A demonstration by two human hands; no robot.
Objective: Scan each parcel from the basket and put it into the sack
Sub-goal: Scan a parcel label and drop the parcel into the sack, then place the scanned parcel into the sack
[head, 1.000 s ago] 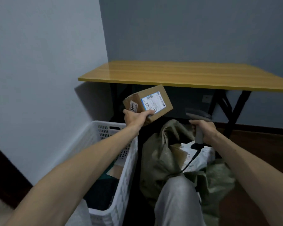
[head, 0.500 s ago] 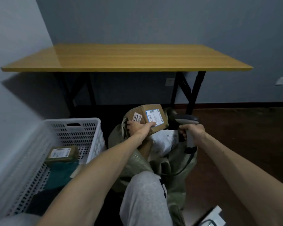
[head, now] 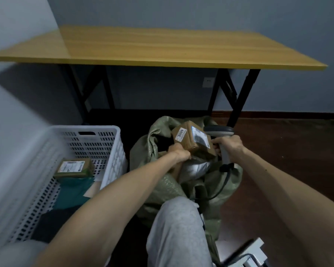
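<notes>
Head view: the left hand (head: 178, 152) grips a small cardboard box parcel (head: 193, 140) from below, fingers curled under its near edge. The box is tilted, with a white tag reading 3005 on one face and a shipping label on the next. It hangs just over the open mouth of the green woven sack (head: 143, 151). The right hand (head: 228, 144) is wrapped round the handle of a grey barcode scanner (head: 219, 131), whose head sits just beside the box's labelled face. The scanner cable (head: 225, 182) drops down across the sack's front.

Inside the sack lie a silvery-white poly mailer (head: 196, 168) and something tan beside it, both directly under the held box.

The white slotted plastic basket (head: 81, 128) stands left of the sack, nearly touching it. It holds a flat brown parcel with a label (head: 73, 167), a teal bag (head: 73, 191) beneath that, and a dark item (head: 52, 222) nearer the camera.

A knee in grey trousers (head: 177, 228) presses against the sack's near side. Behind stands a yellow-topped table (head: 162, 49) on black folding legs, its front edge above the far rims of sack and basket. Bare wooden floor (head: 297, 151) lies to the right of the sack.
</notes>
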